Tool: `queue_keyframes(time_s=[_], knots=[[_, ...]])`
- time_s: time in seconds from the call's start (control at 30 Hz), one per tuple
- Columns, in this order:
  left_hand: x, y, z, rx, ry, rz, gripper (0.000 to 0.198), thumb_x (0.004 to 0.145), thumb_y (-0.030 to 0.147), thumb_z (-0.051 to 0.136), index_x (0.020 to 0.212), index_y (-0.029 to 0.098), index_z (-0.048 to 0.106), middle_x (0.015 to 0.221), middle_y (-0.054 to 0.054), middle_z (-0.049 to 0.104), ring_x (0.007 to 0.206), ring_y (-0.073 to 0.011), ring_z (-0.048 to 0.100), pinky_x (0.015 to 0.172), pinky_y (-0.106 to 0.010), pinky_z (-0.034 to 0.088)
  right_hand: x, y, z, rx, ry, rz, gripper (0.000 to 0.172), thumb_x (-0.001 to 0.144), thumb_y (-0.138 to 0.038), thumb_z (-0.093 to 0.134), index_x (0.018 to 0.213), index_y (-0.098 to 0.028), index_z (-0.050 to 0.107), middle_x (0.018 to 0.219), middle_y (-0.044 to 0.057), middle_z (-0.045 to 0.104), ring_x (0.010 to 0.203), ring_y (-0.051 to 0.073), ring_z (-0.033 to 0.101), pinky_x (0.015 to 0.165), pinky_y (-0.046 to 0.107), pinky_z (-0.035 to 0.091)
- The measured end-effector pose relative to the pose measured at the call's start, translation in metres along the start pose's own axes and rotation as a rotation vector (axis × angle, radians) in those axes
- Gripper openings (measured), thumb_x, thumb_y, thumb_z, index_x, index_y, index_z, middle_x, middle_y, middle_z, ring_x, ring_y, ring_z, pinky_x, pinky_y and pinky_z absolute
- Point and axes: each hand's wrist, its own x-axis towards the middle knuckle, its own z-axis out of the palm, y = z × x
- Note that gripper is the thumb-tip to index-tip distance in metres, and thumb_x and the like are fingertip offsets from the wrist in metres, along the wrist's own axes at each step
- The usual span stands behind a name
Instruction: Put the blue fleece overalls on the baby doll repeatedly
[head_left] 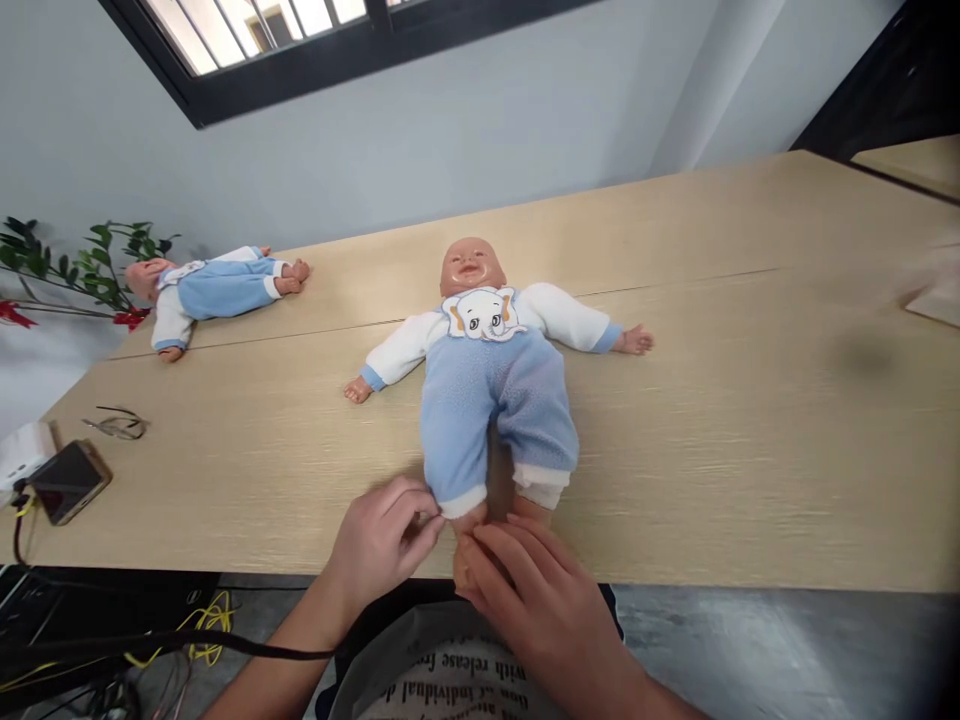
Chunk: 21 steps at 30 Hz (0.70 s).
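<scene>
A baby doll [472,265] lies on its back on the wooden table, head away from me and arms spread. It wears a white-sleeved top with an elephant-face bib [486,316] and light blue trousers [457,410] with white cuffs. My left hand [382,540] has its thumb and fingertips closed at the outer edge of the white cuff on the trouser leg at left. With curled fingers, my right hand [536,600] grips the doll's foot below that cuff and partly hides both feet. The cuff on the other leg looks bunched up.
A second doll [229,285] in similar clothes lies at the back left, beside a leafy plant [112,260]. Glasses [120,425], a phone [71,482] and a white plug-like block [26,455] are at the left. A dark cable [247,650] crosses near my left forearm.
</scene>
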Motion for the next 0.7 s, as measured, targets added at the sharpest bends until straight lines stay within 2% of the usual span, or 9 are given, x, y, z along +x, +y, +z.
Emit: queue_keyframes(time_s=[0.1,0.23,0.37,0.53,0.6,0.7], knots=[[0.001,-0.001,-0.001,0.002,-0.062,-0.086,0.006,0.097,0.02,0.059,0.091,0.02,0.058,0.086,-0.002,0.065,0.077,-0.0166,0.062,0.07,-0.029,0.046,0.002,0.0,-0.004,-0.022,-0.026,-0.017,0.022,0.098,-0.01,0.06,0.116,-0.012,0.071,0.11,0.009,0.076,0.1,0.024,0.071,0.095,0.043,0.059],[0.004,0.001,0.002,0.064,-0.078,-0.143,0.008,0.093,0.02,0.058,0.086,0.02,0.055,0.079,-0.001,0.058,0.071,-0.0179,0.056,0.064,-0.03,0.04,0.006,-0.007,-0.011,0.03,0.018,0.029,0.022,0.097,-0.013,0.062,0.119,-0.011,0.068,0.108,0.009,0.076,0.099,0.023,0.07,0.093,0.041,0.059],[0.011,0.007,0.01,-0.128,-0.006,-0.169,0.002,0.089,0.017,0.061,0.088,0.018,0.059,0.083,-0.002,0.06,0.074,-0.0176,0.057,0.063,-0.028,0.041,0.014,-0.019,-0.016,0.074,0.103,0.109,0.024,0.102,-0.023,0.056,0.122,-0.011,0.063,0.109,0.012,0.074,0.098,0.022,0.071,0.08,0.033,0.061],[0.019,0.014,0.017,-0.414,0.189,-0.226,0.014,0.095,0.021,0.06,0.082,0.018,0.06,0.081,-0.001,0.058,0.072,-0.0153,0.056,0.065,-0.026,0.043,0.024,-0.029,-0.014,0.095,0.139,0.159,0.023,0.104,-0.03,0.053,0.118,-0.014,0.061,0.105,0.012,0.073,0.091,0.02,0.071,0.072,0.03,0.059],[0.019,0.015,0.016,-0.438,0.195,-0.229,0.015,0.096,0.022,0.06,0.082,0.018,0.062,0.082,-0.001,0.058,0.073,-0.0155,0.056,0.065,-0.026,0.044,0.026,-0.03,-0.012,0.086,0.137,0.166,0.02,0.104,-0.029,0.055,0.116,-0.015,0.061,0.105,0.011,0.073,0.09,0.021,0.071,0.071,0.031,0.058],[0.01,0.014,0.009,-0.41,0.115,-0.194,0.014,0.097,0.022,0.058,0.088,0.018,0.067,0.083,-0.003,0.061,0.075,-0.0164,0.058,0.066,-0.027,0.045,0.028,-0.031,-0.008,0.064,0.097,0.184,0.017,0.102,-0.026,0.058,0.115,-0.016,0.061,0.107,0.009,0.073,0.089,0.022,0.071,0.071,0.034,0.056]])
